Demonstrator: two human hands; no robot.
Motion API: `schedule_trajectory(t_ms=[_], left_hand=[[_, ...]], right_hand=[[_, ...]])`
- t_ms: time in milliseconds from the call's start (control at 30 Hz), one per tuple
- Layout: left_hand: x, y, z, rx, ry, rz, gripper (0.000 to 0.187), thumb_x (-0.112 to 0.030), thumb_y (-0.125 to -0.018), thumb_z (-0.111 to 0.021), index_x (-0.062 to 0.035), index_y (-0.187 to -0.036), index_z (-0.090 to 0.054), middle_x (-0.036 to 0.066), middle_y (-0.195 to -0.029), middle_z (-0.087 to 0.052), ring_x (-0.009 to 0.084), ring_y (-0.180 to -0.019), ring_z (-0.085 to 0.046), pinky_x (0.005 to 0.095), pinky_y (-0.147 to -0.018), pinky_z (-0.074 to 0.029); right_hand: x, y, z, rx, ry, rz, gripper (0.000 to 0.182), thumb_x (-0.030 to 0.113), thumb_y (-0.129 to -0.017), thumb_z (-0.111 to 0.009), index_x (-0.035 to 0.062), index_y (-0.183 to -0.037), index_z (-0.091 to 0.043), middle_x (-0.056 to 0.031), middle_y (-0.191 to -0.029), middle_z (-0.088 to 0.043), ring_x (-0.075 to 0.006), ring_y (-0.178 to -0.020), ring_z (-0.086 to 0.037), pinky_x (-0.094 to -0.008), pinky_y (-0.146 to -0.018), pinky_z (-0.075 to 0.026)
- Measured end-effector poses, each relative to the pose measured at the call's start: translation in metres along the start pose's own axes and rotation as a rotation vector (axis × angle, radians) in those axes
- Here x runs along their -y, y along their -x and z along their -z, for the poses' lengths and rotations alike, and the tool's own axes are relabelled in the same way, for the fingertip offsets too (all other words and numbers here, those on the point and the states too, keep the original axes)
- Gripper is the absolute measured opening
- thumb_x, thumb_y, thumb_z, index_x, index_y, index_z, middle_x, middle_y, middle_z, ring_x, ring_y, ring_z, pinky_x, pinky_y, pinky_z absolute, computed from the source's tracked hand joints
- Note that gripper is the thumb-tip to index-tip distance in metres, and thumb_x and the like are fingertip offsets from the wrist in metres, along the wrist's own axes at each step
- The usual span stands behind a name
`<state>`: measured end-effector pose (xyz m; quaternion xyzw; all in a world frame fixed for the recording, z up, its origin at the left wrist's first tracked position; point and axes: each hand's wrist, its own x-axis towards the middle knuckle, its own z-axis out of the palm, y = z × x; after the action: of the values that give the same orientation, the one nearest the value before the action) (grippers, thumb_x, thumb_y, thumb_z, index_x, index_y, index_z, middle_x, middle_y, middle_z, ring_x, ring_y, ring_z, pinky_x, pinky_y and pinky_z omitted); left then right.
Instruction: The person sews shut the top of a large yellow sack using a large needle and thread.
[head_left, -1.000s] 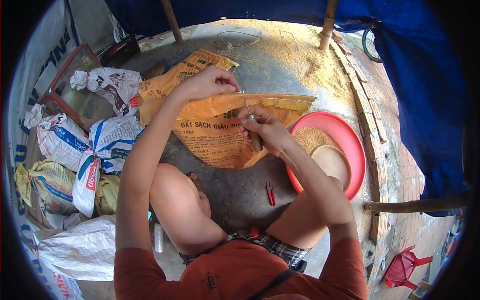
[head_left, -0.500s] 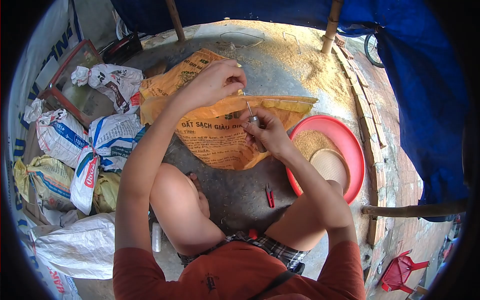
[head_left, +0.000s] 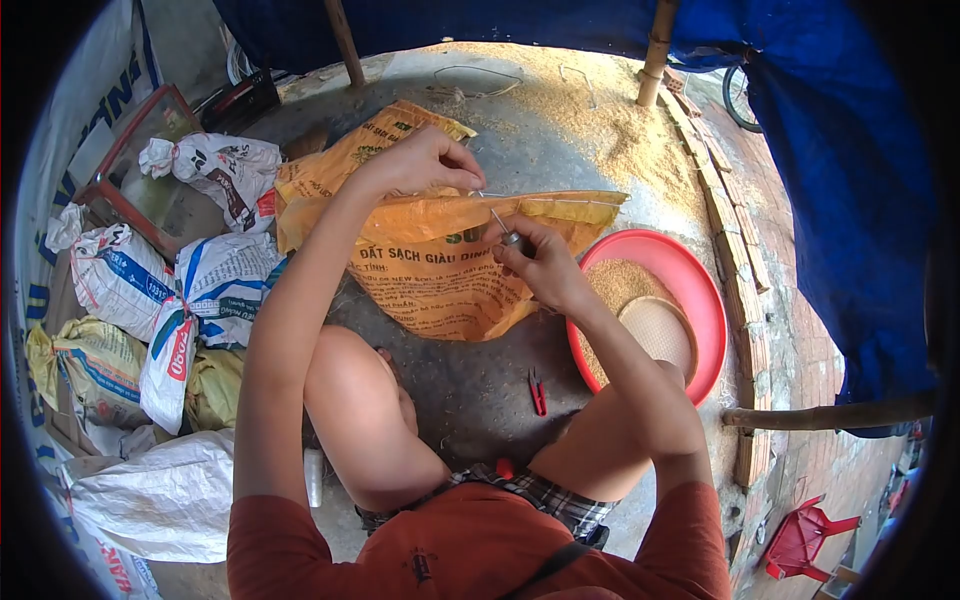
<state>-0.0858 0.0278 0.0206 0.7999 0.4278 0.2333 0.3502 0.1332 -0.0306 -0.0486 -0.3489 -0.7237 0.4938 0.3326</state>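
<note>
We are pinching top edge of orange sack (head_left: 440, 262) with left hand (head_left: 420, 165). Right hand (head_left: 540, 262), clamped on awl (head_left: 508, 238), is sitting higher on handle than second ago; tip angling toward seam. Red basin (head_left: 700, 290) right of sack.

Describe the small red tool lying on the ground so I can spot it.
Start at the red basin of grain on the right. Just left of its lower rim, on bare concrete between the knees, lie the red snips: small, slim, and held by neither hand.
</note>
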Motion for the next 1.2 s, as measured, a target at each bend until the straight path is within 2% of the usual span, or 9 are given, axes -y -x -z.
schedule_trajectory(t_ms=[200, 300, 500, 567, 800, 1000, 1100, 1167, 1200], left_hand=[[0.005, 0.002, -0.001, -0.029, 0.163, 0.058, 0.014, -0.009, -0.081, -0.064, -0.0001, -0.091, -0.064, -0.001, -0.083, -0.06, 0.0067, -0.07, -0.052, 0.0216, -0.063, -0.043], [0.0, 0.006, -0.002, -0.011, 0.071, -0.061, 0.014, -0.012, -0.083, -0.063, -0.0007, -0.09, -0.062, -0.001, -0.082, -0.059, 0.0054, -0.069, -0.049, 0.0203, -0.063, -0.042], [-0.03, 0.023, -0.016, -0.114, -0.269, 0.032, 0.022, -0.021, -0.077, -0.07, -0.0033, -0.088, -0.064, 0.001, -0.076, -0.049, 0.011, -0.072, -0.046, 0.0254, -0.064, -0.039], [-0.022, 0.021, -0.03, -0.319, -0.354, -0.096, 0.026, -0.023, -0.073, -0.072, -0.0031, -0.088, -0.065, 0.004, -0.076, -0.045, 0.0169, -0.075, -0.047, 0.03, -0.066, -0.038], [-0.017, 0.013, -0.04, -0.443, -0.399, -0.133, 0.024, -0.021, -0.072, -0.072, -0.0022, -0.086, -0.066, 0.009, -0.077, -0.047, 0.0244, -0.08, -0.049, 0.0342, -0.071, -0.038], [-0.023, 0.004, -0.039, -0.452, -0.419, -0.006, 0.021, -0.019, -0.072, -0.071, -0.0021, -0.084, -0.067, 0.012, -0.083, -0.051, 0.0295, -0.09, -0.051, 0.038, -0.08, -0.041], [-0.021, -0.002, -0.04, -0.485, -0.446, -0.039, 0.02, -0.017, -0.071, -0.071, -0.0021, -0.084, -0.067, 0.013, -0.084, -0.052, 0.0307, -0.093, -0.051, 0.0381, -0.083, -0.041], [-0.019, -0.005, -0.04, -0.489, -0.453, -0.023, 0.02, -0.017, -0.072, -0.071, -0.0023, -0.085, -0.068, 0.013, -0.085, -0.052, 0.0302, -0.094, -0.051, 0.0384, -0.084, -0.041], [-0.017, -0.007, -0.04, -0.49, -0.453, -0.023, 0.02, -0.017, -0.072, -0.071, -0.0023, -0.085, -0.068, 0.013, -0.085, -0.052, 0.0302, -0.094, -0.051, 0.0384, -0.084, -0.041]], right_hand=[[0.006, -0.001, -0.004, 0.009, -0.3, -0.126, 0.015, 0.01, -0.09, -0.055, 0.0048, -0.104, -0.056, 0.0023, -0.074, -0.053, -0.0048, -0.061, -0.049, -0.0193, -0.059, -0.045], [0.016, 0.0, -0.006, -0.018, -0.41, -0.188, 0.017, 0.015, -0.091, -0.055, 0.0043, -0.104, -0.055, 0.0011, -0.074, -0.053, -0.0058, -0.059, -0.05, -0.0191, -0.053, -0.045], [0.02, 0.0, -0.006, -0.054, -0.482, -0.207, 0.028, 0.022, -0.092, -0.053, 0.0058, -0.114, -0.045, -0.0025, -0.075, -0.053, -0.0069, -0.057, -0.049, -0.0208, -0.046, -0.043], [0.02, -0.001, -0.009, -0.09, -0.483, -0.188, 0.034, 0.021, -0.093, -0.052, 0.0085, -0.121, -0.037, -0.0047, -0.078, -0.054, -0.0077, -0.057, -0.049, -0.021, -0.045, -0.042], [0.029, -0.002, -0.011, -0.107, -0.581, -0.216, 0.036, 0.02, -0.094, -0.05, 0.0107, -0.125, -0.034, -0.0077, -0.082, -0.054, -0.0084, -0.057, -0.046, -0.0203, -0.045, -0.038], [0.039, -0.001, -0.005, -0.081, -0.823, -0.269, 0.039, 0.015, -0.096, -0.041, 0.0122, -0.134, -0.029, -0.0099, -0.086, -0.051, -0.0087, -0.056, -0.04, -0.0194, -0.046, -0.034], [0.039, -0.003, 0.004, -0.033, -1.098, -0.329, 0.041, 0.013, -0.097, -0.037, 0.0138, -0.137, -0.029, -0.0102, -0.085, -0.048, -0.0078, -0.054, -0.037, -0.0173, -0.043, -0.033], [0.033, -0.004, 0.011, 0.088, -1.487, -0.338, 0.041, 0.012, -0.096, -0.035, 0.0144, -0.137, -0.029, -0.01, -0.083, -0.045, -0.0068, -0.052, -0.036, -0.0146, -0.039, -0.032], [0.03, -0.004, 0.014, 0.089, -1.487, -0.338, 0.041, 0.012, -0.096, -0.035, 0.0144, -0.137, -0.029, -0.01, -0.083, -0.045, -0.0068, -0.052, -0.036, -0.0146, -0.039, -0.032]])
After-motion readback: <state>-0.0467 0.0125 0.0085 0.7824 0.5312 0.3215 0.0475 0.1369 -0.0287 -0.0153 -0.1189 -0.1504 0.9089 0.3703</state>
